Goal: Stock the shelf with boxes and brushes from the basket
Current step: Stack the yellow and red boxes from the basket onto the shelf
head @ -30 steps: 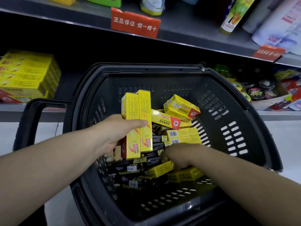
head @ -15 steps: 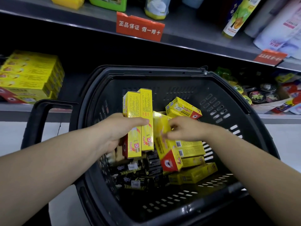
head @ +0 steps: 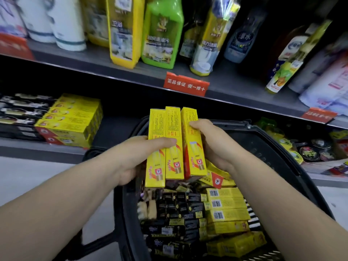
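Change from half a second ago: the third box, then being lifted by the right hand, now stands against the two in the left, and the bundle has risen above the basket. Left hand [head: 131, 157]: curled round the bundle from its left side, thumb across the fronts of two boxes. Right hand [head: 212, 146]: gripping the right-hand box and pressing it to the others. Three yellow boxes [head: 173, 147]: upright, side by side, touching, held over the far edge of the basket [head: 282, 144]. Basket contents: loose yellow boxes [head: 227, 210] along the right side, black brush packs [head: 178, 210] along the left. Lower shelf [head: 116, 132]: shelved stack of yellow boxes [head: 73, 119] toward its left end by the front edge, dark packs [head: 20, 113] just beside it, further left. Upper shelf [head: 113, 66]: cleaner bottles [head: 162, 32], with a red tag [head: 186, 84] on the front edge. Step in hand, as judged: gathering is done and the carry to the lower shelf is starting; much stock remains in the basket. Next move calls for swinging the bundle left and under the upper shelf, with an even squeeze so the middle box does not slip, then laying it to match the stack. Obscured: fingers behind the boxes; basket's near rim cut off; the dark packs are blurred, so whether they are brushes cannot be told.
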### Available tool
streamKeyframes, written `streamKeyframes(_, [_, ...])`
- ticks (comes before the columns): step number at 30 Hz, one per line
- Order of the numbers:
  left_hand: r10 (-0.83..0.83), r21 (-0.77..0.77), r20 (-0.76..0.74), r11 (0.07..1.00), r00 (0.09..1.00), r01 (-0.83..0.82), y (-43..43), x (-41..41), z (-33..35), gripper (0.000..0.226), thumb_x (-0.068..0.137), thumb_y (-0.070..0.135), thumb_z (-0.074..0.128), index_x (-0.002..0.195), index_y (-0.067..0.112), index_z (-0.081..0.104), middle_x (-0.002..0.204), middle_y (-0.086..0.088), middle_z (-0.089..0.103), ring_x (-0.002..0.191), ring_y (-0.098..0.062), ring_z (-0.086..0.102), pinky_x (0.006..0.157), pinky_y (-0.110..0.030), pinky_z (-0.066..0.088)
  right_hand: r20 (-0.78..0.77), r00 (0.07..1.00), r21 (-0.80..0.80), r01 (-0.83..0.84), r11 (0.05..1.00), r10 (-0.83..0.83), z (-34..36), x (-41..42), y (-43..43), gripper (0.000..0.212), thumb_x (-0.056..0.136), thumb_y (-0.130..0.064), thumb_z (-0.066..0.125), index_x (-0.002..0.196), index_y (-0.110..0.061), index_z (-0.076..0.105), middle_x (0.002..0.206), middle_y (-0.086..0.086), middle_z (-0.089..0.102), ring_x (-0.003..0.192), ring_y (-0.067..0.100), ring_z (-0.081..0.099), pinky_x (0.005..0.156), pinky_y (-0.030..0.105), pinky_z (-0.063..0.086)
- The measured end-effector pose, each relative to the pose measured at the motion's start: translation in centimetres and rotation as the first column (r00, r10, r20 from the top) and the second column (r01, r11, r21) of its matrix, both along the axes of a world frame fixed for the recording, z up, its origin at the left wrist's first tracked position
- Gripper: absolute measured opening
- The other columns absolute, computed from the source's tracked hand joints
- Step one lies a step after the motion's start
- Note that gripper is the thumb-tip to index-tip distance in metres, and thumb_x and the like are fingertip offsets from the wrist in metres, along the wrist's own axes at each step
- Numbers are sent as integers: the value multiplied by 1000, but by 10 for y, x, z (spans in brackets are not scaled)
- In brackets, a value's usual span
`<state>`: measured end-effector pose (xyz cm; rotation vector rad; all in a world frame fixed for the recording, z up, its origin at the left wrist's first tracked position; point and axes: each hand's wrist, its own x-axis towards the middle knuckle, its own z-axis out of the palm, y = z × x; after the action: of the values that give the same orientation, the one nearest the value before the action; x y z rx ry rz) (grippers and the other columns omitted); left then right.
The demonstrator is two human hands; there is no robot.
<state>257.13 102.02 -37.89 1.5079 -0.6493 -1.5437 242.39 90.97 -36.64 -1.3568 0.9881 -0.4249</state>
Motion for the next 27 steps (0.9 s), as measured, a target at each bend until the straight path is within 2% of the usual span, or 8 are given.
streamKeyframes(3, [42, 1, -4, 999, 999, -42, 11, 33, 9, 41, 61, 38, 74, 95, 15, 71, 87, -8, 75, 76, -23, 73, 66, -34, 56, 37, 986, 32, -162, 986, 161, 15, 23, -5, 24, 95, -27, 45, 119, -29, 46, 87, 2, 65, 73, 20, 66, 68, 40, 58])
streamKeyframes(6, [121, 24, 3, 992, 993, -121, 25, 68, 15, 30, 69, 36, 73, 89, 14, 70, 78, -11, 74, 61, -23, 71, 49, -31, 54, 6, 977, 12, -214, 977, 214, 20, 51, -9, 16, 93, -30, 47, 108, -27, 48, 66, -8, 64, 63, 13, 65, 66, 36, 56])
streamKeyframes(8, [153, 35, 32, 987, 988, -154, 35, 93, 16, 29, 72, 37, 72, 90, 13, 70, 79, -13, 74, 62, -26, 71, 52, -34, 55, -3, 982, 37, -189, 981, 190, 19, 73, -11, 18, 90, -32, 54, 104, -21, 51, 63, -7, 66, 60, 12, 66, 61, 31, 56])
streamKeyframes(10, [176, 43, 70, 983, 982, -179, 46, 118, 13, 33, 73, 37, 71, 94, 11, 70, 83, -14, 74, 63, -26, 71, 56, -36, 56, 2, 985, 79, -175, 981, 175, 16, 94, -13, 18, 86, -33, 62, 92, -17, 57, 66, -2, 70, 61, 14, 69, 55, 28, 56])
streamKeyframes(14, [324, 85, 71, 940, 943, -329, 67, 163, -6, 37, 82, 33, 67, 107, 6, 65, 91, -20, 73, 63, -30, 70, 42, -28, 50, -63, 976, 86, -204, 975, 210, 5, 141, -14, 22, 81, -41, 66, 81, -19, 64, 71, 0, 73, 66, 12, 71, 52, 23, 54])
streamKeyframes(19, [533, 135, 44, 835, 845, -534, 78, 203, -50, 40, 81, 33, 69, 109, 6, 60, 92, -22, 72, 81, -39, 70, 55, -38, 53, -169, 966, -38, -204, 978, 195, -22, 207, -10, 29, 75, -51, 69, 75, -24, 58, 61, -9, 69, 54, 0, 64, 51, 17, 51])
streamKeyframes(21, [632, 134, 74, 760, 771, -636, 81, 220, -70, 39, 79, 32, 72, 106, 4, 63, 87, -19, 73, 75, -34, 69, 57, -37, 54, -173, 969, -55, -189, 980, 177, -36, 232, -10, 27, 76, -47, 71, 75, -22, 60, 63, -8, 69, 53, 0, 63, 51, 15, 50])
streamKeyframes(27, [839, 92, 51, 536, 541, -839, 69, 267, -112, 41, 78, 28, 74, 110, 6, 59, 86, -13, 69, 65, -24, 67, 47, -31, 53, -123, 976, 33, -175, 984, 178, -82, 304, -9, 37, 76, -36, 75, 98, -9, 65, 105, 7, 70, 84, 13, 67, 68, 23, 55])
